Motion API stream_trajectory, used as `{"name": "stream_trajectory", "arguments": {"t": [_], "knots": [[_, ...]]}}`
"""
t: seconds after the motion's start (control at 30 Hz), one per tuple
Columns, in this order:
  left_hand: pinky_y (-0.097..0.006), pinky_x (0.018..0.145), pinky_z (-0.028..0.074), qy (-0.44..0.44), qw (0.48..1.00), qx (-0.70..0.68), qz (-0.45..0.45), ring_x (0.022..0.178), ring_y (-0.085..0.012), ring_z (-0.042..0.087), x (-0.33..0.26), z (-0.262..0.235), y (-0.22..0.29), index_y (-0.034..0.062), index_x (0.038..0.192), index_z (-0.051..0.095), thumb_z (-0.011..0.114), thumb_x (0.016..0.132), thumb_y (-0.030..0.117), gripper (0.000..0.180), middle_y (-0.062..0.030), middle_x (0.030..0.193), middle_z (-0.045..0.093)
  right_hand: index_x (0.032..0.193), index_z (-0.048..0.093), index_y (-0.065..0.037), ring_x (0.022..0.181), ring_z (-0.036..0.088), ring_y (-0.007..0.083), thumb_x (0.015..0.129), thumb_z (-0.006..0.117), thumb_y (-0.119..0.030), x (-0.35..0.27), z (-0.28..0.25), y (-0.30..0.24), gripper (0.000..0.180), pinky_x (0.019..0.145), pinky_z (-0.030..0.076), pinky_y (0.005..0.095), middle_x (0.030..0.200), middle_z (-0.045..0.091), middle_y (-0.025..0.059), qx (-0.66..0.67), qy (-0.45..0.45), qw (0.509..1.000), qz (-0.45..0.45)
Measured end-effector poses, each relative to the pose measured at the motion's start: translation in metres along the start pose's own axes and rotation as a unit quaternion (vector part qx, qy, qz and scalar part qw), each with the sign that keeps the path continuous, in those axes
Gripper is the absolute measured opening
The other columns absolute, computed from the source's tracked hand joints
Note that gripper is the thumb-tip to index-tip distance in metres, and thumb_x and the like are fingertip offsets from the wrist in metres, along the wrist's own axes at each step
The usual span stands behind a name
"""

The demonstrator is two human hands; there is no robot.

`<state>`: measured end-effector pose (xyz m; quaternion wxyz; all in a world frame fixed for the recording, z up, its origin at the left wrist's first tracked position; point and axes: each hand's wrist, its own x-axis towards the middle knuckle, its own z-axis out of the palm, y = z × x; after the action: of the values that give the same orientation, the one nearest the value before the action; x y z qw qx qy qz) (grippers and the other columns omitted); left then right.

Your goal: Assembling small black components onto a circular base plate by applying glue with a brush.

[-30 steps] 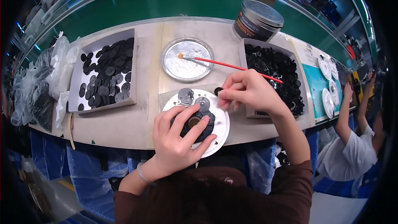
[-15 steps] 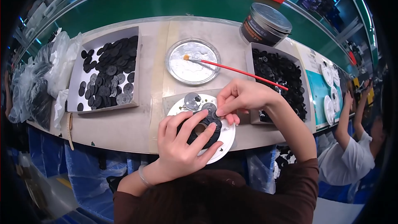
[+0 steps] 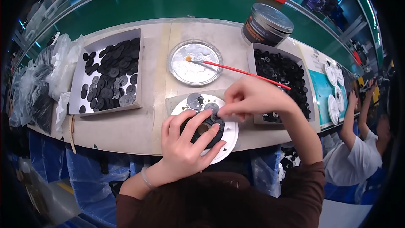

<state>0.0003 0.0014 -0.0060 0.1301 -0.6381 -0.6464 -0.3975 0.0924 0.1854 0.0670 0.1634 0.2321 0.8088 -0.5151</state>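
Observation:
A white round plate [image 3: 228, 140] lies at the table's front edge with black disc parts and a grey disc [image 3: 194, 100] on it. My left hand [image 3: 185, 143] rests on the plate, fingers wrapped around a black round part [image 3: 201, 128]. My right hand [image 3: 252, 99] reaches in from the right, its fingertips pinching a small grey disc [image 3: 211, 108] on top of that black part.
A shallow silver dish [image 3: 195, 62] holds a red-handled brush [image 3: 236, 70]. Open boxes of black discs stand on the left [image 3: 107, 76] and on the right [image 3: 282, 76]. A round tin [image 3: 266, 24] stands behind. Plastic bags [image 3: 38, 84] lie far left. Another person [image 3: 358, 152] works at right.
My right hand has come down from above the plate onto the black part under my left hand, and its fingertips now pinch a small disc there.

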Motion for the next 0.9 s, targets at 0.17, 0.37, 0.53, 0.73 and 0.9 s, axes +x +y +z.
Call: {"name": "stream_trajectory", "arguments": {"t": [0.17, 0.37, 0.53, 0.73, 0.9], "knots": [[-0.036, 0.083, 0.035, -0.033, 0.999, 0.006, 0.020, 0.097, -0.0230, 0.050, 0.007, -0.008, 0.003, 0.0063, 0.083, 0.063, 0.067, 0.070, 0.025, 0.023, -0.0043, 0.112, 0.058, 0.091, 0.059, -0.001, 0.079, 0.055, 0.0177, 0.064, 0.073, -0.013, -0.042, -0.024, 0.021, 0.033, 0.067, 0.045, 0.0273, 0.090, 0.057, 0.0074, -0.270, 0.338, 0.900, -0.053], [-0.035, 0.086, 0.035, -0.028, 0.999, 0.021, 0.029, 0.098, -0.0215, 0.050, -0.001, 0.000, 0.001, 0.0073, 0.093, 0.063, 0.065, 0.073, 0.029, 0.030, -0.0031, 0.110, 0.059, 0.077, 0.057, -0.001, 0.090, 0.051, 0.0289, 0.056, 0.071, -0.006, -0.055, -0.031, 0.092, 0.026, 0.078, 0.044, 0.0343, 0.093, 0.053, 0.0118, -0.326, 0.393, 0.860, -0.018], [-0.038, 0.088, 0.035, -0.019, 0.999, 0.003, 0.039, 0.102, -0.0238, 0.049, -0.007, 0.001, 0.004, 0.0041, 0.098, 0.060, 0.063, 0.075, 0.029, 0.034, -0.0071, 0.113, 0.056, 0.070, 0.054, -0.001, 0.056, 0.052, 0.0175, 0.065, 0.065, -0.003, -0.063, -0.023, 0.080, 0.012, 0.054, 0.041, 0.0279, 0.061, 0.052, 0.0066, -0.256, 0.407, 0.873, 0.082], [-0.041, 0.091, 0.033, -0.011, 0.999, -0.015, 0.039, 0.106, -0.0263, 0.047, -0.011, 0.003, 0.002, 0.0015, 0.100, 0.058, 0.062, 0.076, 0.028, 0.036, -0.0092, 0.112, 0.055, 0.085, 0.052, -0.004, 0.054, 0.049, 0.0046, 0.070, 0.060, 0.002, -0.076, -0.031, 0.067, 0.018, 0.050, 0.038, 0.0183, 0.060, 0.052, -0.0019, -0.074, 0.416, 0.904, -0.063], [-0.037, 0.087, 0.036, 0.007, 0.999, -0.001, 0.048, 0.100, -0.0237, 0.050, -0.009, 0.004, 0.003, 0.0025, 0.095, 0.061, 0.063, 0.077, 0.029, 0.032, -0.0082, 0.114, 0.056, 0.089, 0.051, -0.006, 0.052, 0.042, 0.0007, 0.079, 0.060, -0.004, -0.089, -0.038, 0.035, 0.013, 0.044, 0.030, 0.0128, 0.066, 0.050, -0.0037, 0.003, 0.464, 0.871, -0.162]]}}
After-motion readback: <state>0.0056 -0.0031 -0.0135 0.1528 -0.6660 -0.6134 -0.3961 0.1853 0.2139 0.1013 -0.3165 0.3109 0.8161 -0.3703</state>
